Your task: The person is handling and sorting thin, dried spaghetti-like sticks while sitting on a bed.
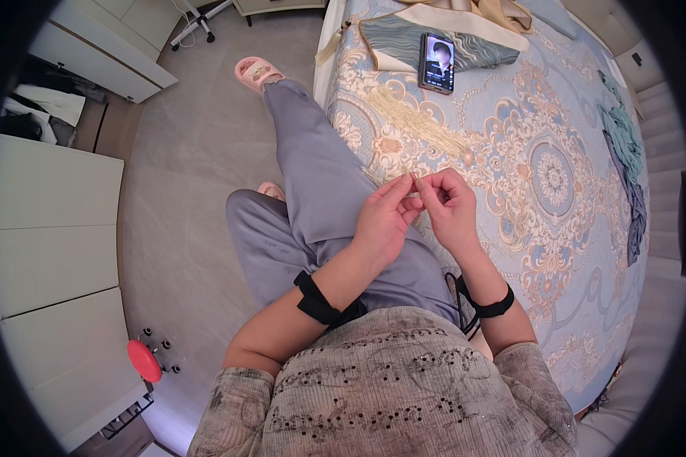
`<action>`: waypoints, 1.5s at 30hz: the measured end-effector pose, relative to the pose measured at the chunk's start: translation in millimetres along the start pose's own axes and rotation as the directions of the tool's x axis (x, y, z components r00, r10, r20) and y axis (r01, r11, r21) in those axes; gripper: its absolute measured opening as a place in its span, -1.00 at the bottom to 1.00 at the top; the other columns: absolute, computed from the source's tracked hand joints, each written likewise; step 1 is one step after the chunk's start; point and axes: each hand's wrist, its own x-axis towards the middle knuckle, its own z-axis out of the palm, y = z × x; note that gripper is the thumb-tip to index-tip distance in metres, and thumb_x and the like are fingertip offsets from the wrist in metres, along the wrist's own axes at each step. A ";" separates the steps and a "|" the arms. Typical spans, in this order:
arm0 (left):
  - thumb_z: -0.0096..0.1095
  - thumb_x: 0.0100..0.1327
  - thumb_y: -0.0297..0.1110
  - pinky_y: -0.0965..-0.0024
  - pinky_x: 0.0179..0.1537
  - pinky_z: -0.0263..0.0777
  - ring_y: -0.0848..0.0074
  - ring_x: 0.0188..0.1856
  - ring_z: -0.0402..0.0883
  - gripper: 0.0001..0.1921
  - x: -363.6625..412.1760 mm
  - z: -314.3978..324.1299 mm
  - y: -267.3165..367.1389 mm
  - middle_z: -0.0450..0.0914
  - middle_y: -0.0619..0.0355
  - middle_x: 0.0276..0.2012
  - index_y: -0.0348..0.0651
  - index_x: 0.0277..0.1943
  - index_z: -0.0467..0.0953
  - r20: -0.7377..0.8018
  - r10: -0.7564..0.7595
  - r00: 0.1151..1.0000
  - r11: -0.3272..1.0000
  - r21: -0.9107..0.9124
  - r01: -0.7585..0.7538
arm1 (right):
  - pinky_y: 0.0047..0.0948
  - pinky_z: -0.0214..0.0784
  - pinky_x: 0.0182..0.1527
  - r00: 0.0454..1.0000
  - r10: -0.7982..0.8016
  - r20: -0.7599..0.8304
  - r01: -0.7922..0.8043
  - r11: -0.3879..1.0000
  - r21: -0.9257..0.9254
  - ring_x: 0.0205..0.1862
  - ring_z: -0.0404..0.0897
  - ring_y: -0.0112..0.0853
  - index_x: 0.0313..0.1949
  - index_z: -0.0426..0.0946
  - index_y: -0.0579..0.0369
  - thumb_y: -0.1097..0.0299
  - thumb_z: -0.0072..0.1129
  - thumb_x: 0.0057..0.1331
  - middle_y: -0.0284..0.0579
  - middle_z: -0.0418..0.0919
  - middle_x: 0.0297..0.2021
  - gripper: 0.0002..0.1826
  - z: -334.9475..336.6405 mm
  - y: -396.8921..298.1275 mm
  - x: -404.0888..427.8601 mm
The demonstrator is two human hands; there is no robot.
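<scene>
My left hand (384, 220) and my right hand (453, 210) meet fingertip to fingertip above my lap, at the bed's near edge. Between their thumbs and forefingers they pinch a thin pale strand (407, 170); its tip pokes up past the fingers, and the rest is mostly hidden. Just beyond them, a loose bundle of pale yellow strands (420, 123) lies across the patterned bedspread (554, 240). A few short pale pieces (370, 175) rest beside my thigh, left of the fingers.
A lit phone (437, 63) leans against a grey-blue wavy-patterned cushion (480, 48). Teal cloth (626, 143) lies at the bed's right side. On the floor to the left stands a red wheeled stool (144, 361), near white cabinets (54, 228). A black cord (462, 308) hangs by my right forearm.
</scene>
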 end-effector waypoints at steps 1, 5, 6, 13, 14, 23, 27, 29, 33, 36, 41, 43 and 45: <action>0.10 0.30 -0.34 0.62 -0.28 0.41 0.65 -0.41 0.47 -0.84 -0.4 -0.2 0.4 0.54 0.22 -0.33 -0.22 -0.16 0.48 0.004 0.004 1.000 1.000 0.004 -0.004 | -0.72 0.16 -0.50 1.000 -0.001 0.000 0.001 1.000 0.000 -0.53 0.32 -0.72 -0.42 0.51 0.24 0.46 0.14 0.23 -0.37 0.40 -0.48 -0.89 0.4 -1.0 0.1; 0.09 0.30 -0.34 0.62 -0.29 0.40 0.66 -0.42 0.46 -0.84 -0.9 -0.7 0.7 0.54 0.22 -0.33 -0.23 -0.15 0.48 0.002 0.016 1.000 1.000 0.010 -0.016 | -0.71 0.19 -0.49 1.000 -0.006 -0.002 0.006 1.000 -0.017 -0.52 0.35 -0.70 -0.43 0.50 0.25 0.47 0.14 0.22 -0.34 0.39 -0.48 -0.90 1.4 -4.1 0.7; 0.09 0.30 -0.34 0.62 -0.29 0.40 0.66 -0.42 0.46 -0.84 -1.5 -0.5 1.1 0.54 0.22 -0.33 -0.23 -0.15 0.48 0.002 0.017 1.000 1.000 0.010 -0.017 | -0.70 0.20 -0.48 1.000 -0.012 0.000 0.012 1.000 -0.024 -0.52 0.35 -0.69 -0.43 0.50 0.25 0.47 0.14 0.22 -0.34 0.39 -0.47 -0.90 1.7 -4.1 0.9; 0.11 0.29 -0.35 0.65 -0.30 0.36 0.70 -0.43 0.42 -0.80 -4.5 -0.4 3.3 0.53 0.25 -0.33 -0.27 -0.11 0.49 0.004 0.042 0.999 0.998 0.036 -0.042 | -0.58 0.22 -0.50 0.999 -0.045 -0.010 0.044 0.994 -0.095 -0.53 0.39 -0.55 -0.46 0.52 0.22 0.43 0.21 0.14 -0.24 0.40 -0.55 -0.88 5.3 -5.5 2.7; 0.11 0.29 -0.35 0.65 -0.30 0.36 0.70 -0.44 0.42 -0.80 -4.5 -0.9 3.6 0.53 0.25 -0.33 -0.28 -0.11 0.49 -0.001 0.045 0.999 0.998 0.045 -0.045 | -0.58 0.22 -0.51 0.999 -0.049 -0.004 0.048 0.993 -0.110 -0.54 0.39 -0.55 -0.46 0.53 0.22 0.43 0.21 0.14 -0.23 0.39 -0.55 -0.88 5.4 -7.0 2.6; 0.10 0.29 -0.35 0.62 -0.32 0.38 0.70 -0.48 0.41 -0.79 -4.1 -4.0 7.5 0.53 0.26 -0.33 -0.25 -0.09 0.48 0.007 0.068 0.998 0.997 0.037 -0.068 | -0.62 0.23 -0.49 1.000 -0.002 0.003 0.002 0.998 -0.059 -0.51 0.39 -0.61 -0.43 0.54 0.25 0.45 0.19 0.16 -0.26 0.40 -0.52 -0.89 12.4 -11.5 1.6; 0.09 0.30 -0.34 0.57 -0.31 0.41 0.71 -0.51 0.40 -0.79 -5.9 -0.5 10.7 0.52 0.27 -0.34 -0.23 -0.07 0.47 -0.016 0.062 0.998 0.997 0.046 -0.061 | -0.67 0.29 -0.48 0.996 0.090 0.001 -0.090 0.993 0.077 -0.52 0.39 -0.66 -0.42 0.53 0.27 0.46 0.17 0.20 -0.30 0.42 -0.48 -0.89 16.1 -10.4 2.5; 0.07 0.31 -0.34 0.59 -0.29 0.40 0.73 -0.50 0.38 -0.83 -7.1 1.8 11.2 0.52 0.30 -0.35 -0.22 -0.13 0.48 -0.018 0.063 0.998 0.998 0.020 -0.063 | -0.68 0.32 -0.48 0.991 0.131 0.016 -0.132 0.982 0.139 -0.51 0.41 -0.67 -0.40 0.52 0.26 0.46 0.15 0.22 -0.30 0.45 -0.47 -0.89 17.7 -9.5 3.6; 0.06 0.31 -0.33 0.57 -0.26 0.41 0.73 -0.51 0.36 -0.82 -4.1 -1.6 11.3 0.51 0.30 -0.36 -0.21 -0.12 0.47 -0.009 0.075 0.997 0.997 0.018 -0.075 | -0.69 0.38 -0.48 0.973 0.226 0.051 -0.231 0.927 0.295 -0.49 0.45 -0.68 -0.36 0.51 0.25 0.46 0.12 0.25 -0.27 0.53 -0.45 -0.90 20.7 -10.6 4.4; 0.06 0.32 -0.31 0.56 -0.25 0.43 0.74 -0.50 0.37 -0.82 -3.8 -2.9 11.5 0.51 0.31 -0.37 -0.20 -0.12 0.47 -0.015 0.082 0.997 0.997 0.010 -0.082 | -0.69 0.38 -0.48 0.973 0.224 0.065 -0.233 0.921 0.313 -0.48 0.46 -0.68 -0.35 0.50 0.25 0.45 0.11 0.25 -0.25 0.55 -0.46 -0.89 21.2 -5.8 5.6; 0.05 0.32 -0.30 0.52 -0.25 0.45 0.73 -0.50 0.40 -0.81 -2.8 -6.5 12.2 0.51 0.26 -0.35 -0.20 -0.11 0.45 0.006 0.082 0.997 0.996 -0.024 -0.082 | -0.71 0.32 -0.47 0.979 0.198 0.054 -0.205 0.932 0.299 -0.50 0.44 -0.69 -0.37 0.51 0.23 0.45 0.12 0.25 -0.29 0.54 -0.49 -0.90 21.8 -5.6 4.8; 0.05 0.32 -0.30 0.52 -0.26 0.46 0.71 -0.50 0.40 -0.81 -2.4 -6.7 13.3 0.52 0.24 -0.34 -0.21 -0.11 0.44 -0.008 0.090 0.996 0.996 -0.021 -0.090 | -0.73 0.28 -0.47 0.984 0.171 0.050 -0.178 0.939 0.296 -0.51 0.42 -0.70 -0.37 0.52 0.23 0.45 0.13 0.25 -0.31 0.54 -0.49 -0.91 19.8 -3.8 5.2; 0.05 0.32 -0.30 0.51 -0.26 0.46 0.70 -0.51 0.41 -0.81 -2.1 -7.0 14.2 0.52 0.22 -0.34 -0.21 -0.11 0.44 -0.022 0.098 0.995 0.995 -0.018 -0.098 | -0.74 0.20 -0.46 0.977 0.211 0.004 -0.203 0.932 0.300 -0.50 0.38 -0.72 -0.37 0.53 0.22 0.45 0.14 0.24 -0.33 0.53 -0.48 -0.91 17.5 0.5 5.7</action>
